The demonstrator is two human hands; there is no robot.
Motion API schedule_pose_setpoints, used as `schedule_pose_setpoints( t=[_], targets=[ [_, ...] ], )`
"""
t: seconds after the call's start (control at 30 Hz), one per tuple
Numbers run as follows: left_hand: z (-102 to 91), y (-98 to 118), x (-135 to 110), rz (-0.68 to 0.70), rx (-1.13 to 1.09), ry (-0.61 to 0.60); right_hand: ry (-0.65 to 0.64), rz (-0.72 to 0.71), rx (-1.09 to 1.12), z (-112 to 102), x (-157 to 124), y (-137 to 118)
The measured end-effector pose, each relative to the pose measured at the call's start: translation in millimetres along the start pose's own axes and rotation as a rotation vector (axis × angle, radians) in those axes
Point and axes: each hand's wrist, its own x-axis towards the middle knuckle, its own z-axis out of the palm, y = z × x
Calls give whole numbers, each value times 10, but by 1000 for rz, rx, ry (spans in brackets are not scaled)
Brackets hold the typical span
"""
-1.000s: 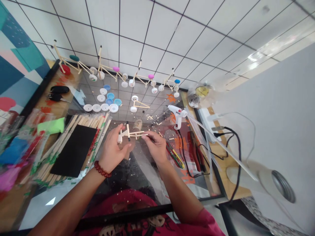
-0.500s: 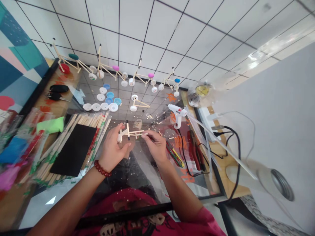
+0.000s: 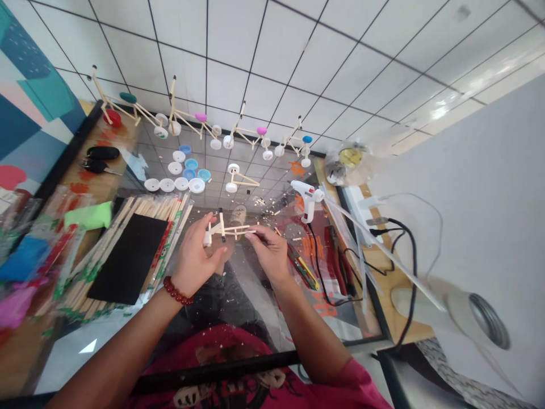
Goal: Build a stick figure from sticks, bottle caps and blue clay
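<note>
A small frame of pale wooden sticks (image 3: 232, 230) lies between my two hands above the dark tabletop. It has a crossbar with black tips (image 3: 222, 224) and a white round piece (image 3: 207, 236) at its left end. My left hand (image 3: 196, 253), with a red bead bracelet (image 3: 175, 292) on the wrist, curves around that left end. Its thumb is held away from the index finger, and the other fingers are partly hidden. With thumb and fingertips, my right hand (image 3: 270, 250) pinches the right ends of the sticks. Behind the frame stands a small clear cup (image 3: 238, 215).
Several finished stick tricycles (image 3: 187, 116) line the back edge. Bottle caps (image 3: 181, 183) and another stick frame (image 3: 244, 179) lie before them. On the right are a glue gun (image 3: 307, 199), a cutter knife (image 3: 304, 267) and pliers (image 3: 336, 258). Bundled sticks (image 3: 121, 250) lie left.
</note>
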Motion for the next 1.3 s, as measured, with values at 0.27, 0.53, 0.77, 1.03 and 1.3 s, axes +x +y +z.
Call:
schedule_pose_setpoints(
  t=[0.27, 0.53, 0.77, 1.03, 1.3],
  targets=[
    [4, -5, -5, 3, -10, 0, -11, -5, 0, -9, 2, 46],
    [-10, 8, 5, -3, -1, -10, -16, 1, -19, -4, 0, 48],
    [-6, 8, 3, -14, -8, -7, -22, -5, -23, -5, 2, 31],
    [10, -4, -5, 8, -1, 13, -21, -18, -10, -6, -2, 25],
    [7, 13, -4, -22, -7, 2, -26, -29, -42, -8, 12, -13]
  ],
)
